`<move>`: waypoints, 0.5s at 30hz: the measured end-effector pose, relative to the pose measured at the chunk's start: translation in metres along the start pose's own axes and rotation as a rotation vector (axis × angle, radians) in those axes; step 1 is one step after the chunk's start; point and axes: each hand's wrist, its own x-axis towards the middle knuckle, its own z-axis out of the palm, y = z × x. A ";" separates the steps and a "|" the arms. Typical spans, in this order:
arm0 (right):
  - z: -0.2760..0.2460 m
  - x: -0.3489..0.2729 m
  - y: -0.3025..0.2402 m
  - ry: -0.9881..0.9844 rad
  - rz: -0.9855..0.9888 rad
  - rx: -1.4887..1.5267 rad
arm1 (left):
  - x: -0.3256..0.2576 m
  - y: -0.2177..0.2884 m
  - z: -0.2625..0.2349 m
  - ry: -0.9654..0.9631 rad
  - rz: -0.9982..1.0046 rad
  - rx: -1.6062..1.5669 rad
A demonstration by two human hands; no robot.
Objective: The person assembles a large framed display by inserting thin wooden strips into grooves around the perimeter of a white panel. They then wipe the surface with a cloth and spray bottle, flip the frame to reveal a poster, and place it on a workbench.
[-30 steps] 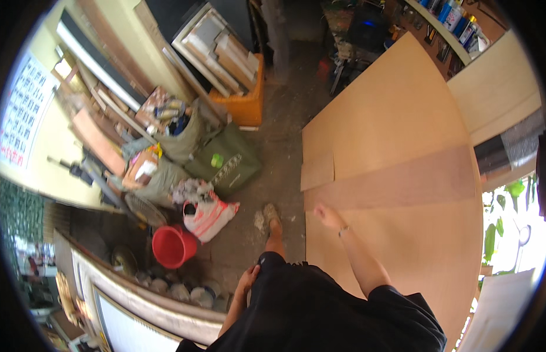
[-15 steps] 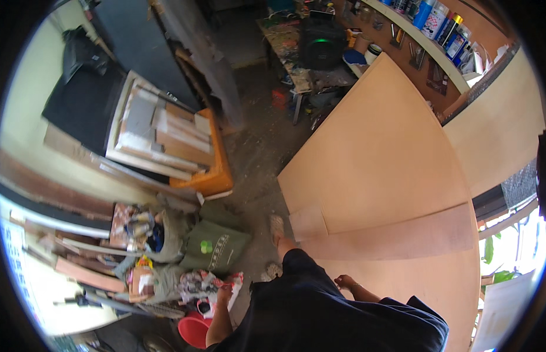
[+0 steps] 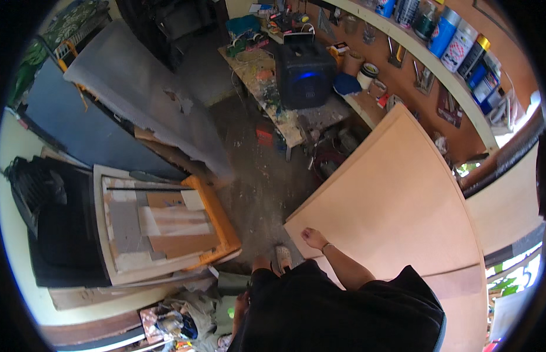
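Note:
My right hand (image 3: 314,238) is in front of my body, its fingers curled in with nothing seen in them. In the view it lies over the near left part of a large tan plywood sheet (image 3: 396,193); whether it touches the sheet I cannot tell. Low at my left side is my left hand (image 3: 242,305), partly cut off by my dark clothing, and its fingers are not clear. A green bag (image 3: 227,308) and a heap of cloth (image 3: 194,317) are nearest to it.
Ahead stands a paint-stained workbench (image 3: 264,82) with a black speaker (image 3: 306,73). Spray cans (image 3: 459,46) line a shelf on the right. At left, an orange wooden frame (image 3: 211,214) holds board offcuts beside a leaning grey panel (image 3: 150,100). Dark floor (image 3: 255,193) runs between.
I have moved forward, so the workbench and shelf look nearer and the bag has slid down the view. My right hand has swung forward over the plywood; my left hand has dropped back.

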 end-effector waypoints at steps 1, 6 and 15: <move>-0.023 0.029 -0.046 0.023 -0.051 0.048 | 0.009 -0.009 -0.015 0.025 -0.028 0.019; -0.091 0.120 -0.106 0.078 -0.067 0.096 | 0.084 -0.015 -0.044 0.001 -0.178 -0.092; -0.028 0.126 -0.010 -0.120 0.523 -0.095 | 0.307 -0.004 -0.163 -0.186 -0.140 -0.096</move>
